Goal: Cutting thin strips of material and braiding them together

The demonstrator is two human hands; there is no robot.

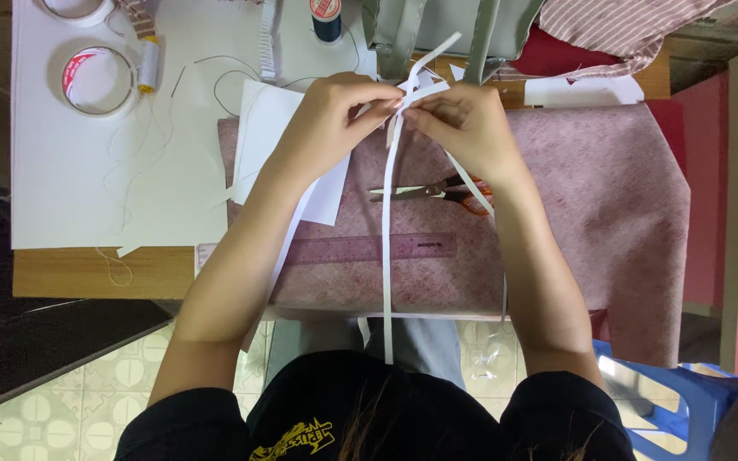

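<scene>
My left hand (339, 115) and my right hand (463, 124) meet above the table, both pinching thin white paper strips (388, 248) at a crossing point near the fingertips. One long strip hangs straight down toward my lap; shorter ends stick up past my fingers. Beneath my hands lies a pink patterned sheet (591, 188). On it rest orange-handled scissors (437, 192), partly hidden by my right wrist, and a clear purple ruler (369, 249).
A white sheet (79, 188) covers the table's left side, carrying two tape rolls (96, 81), thread spools (149, 64) and loose thread. White paper pieces (271, 128) lie under my left forearm. A grey bag (437, 30), striped cloth (625, 26) and a blue stool (685, 401) sit around.
</scene>
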